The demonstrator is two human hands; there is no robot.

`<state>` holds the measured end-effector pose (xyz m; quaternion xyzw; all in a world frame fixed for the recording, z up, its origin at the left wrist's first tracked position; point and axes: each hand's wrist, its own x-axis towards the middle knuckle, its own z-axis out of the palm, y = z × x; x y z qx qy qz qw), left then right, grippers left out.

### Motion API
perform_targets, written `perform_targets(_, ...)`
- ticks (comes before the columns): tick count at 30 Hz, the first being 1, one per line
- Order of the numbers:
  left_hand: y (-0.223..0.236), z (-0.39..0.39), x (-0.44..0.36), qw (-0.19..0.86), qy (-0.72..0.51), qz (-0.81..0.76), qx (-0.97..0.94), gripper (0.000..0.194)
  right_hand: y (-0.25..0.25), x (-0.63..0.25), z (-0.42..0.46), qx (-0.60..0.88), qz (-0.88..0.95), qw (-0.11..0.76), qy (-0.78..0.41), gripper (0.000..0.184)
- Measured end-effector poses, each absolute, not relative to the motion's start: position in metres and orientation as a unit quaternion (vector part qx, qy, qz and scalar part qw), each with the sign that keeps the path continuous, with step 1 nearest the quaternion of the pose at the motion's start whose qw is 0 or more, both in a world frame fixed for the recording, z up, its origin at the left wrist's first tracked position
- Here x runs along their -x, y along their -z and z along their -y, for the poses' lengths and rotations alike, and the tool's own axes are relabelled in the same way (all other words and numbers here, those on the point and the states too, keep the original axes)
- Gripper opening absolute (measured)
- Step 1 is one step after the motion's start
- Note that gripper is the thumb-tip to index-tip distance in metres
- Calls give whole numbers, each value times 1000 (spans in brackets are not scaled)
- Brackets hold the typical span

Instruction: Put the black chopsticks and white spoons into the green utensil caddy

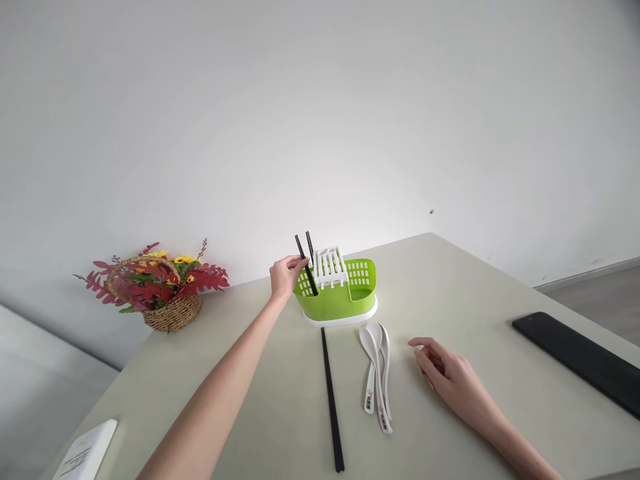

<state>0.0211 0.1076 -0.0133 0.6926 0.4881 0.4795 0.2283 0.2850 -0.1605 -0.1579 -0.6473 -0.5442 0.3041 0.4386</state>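
Note:
A green utensil holder with a white slatted rack on top stands on a white base. My left hand is closed on black chopsticks, whose lower ends are in the left compartment of the holder. More black chopsticks stand upright just behind them. Another pair of black chopsticks lies on the table in front of the holder. White spoons lie in a bunch to the right of that pair. My right hand, fingers loosely bent and empty, rests to the right of the spoons.
A wicker basket of red and yellow artificial flowers stands at the back left of the pale table. A long black object lies along the right side. A white box sits at the front left corner. Behind is a wall.

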Motion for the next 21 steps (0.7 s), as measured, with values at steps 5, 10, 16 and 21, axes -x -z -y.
perform_targets(5,16,-105,-19,210,-467,-486,-708,23,160,-286,160,649,545,436,-302,47)
perform_targets(10,35,-99,3,176,-504,-532,-657,40,159,-286,160,649,546,438,-299,46)
perform_targets(16,85,-60,43,164,-460,-648,-584,40,160,-287,160,650,552,433,-291,43)
perform_targets(21,105,1,43,229,-335,-614,-677,32,160,-287,161,647,563,431,-281,42)
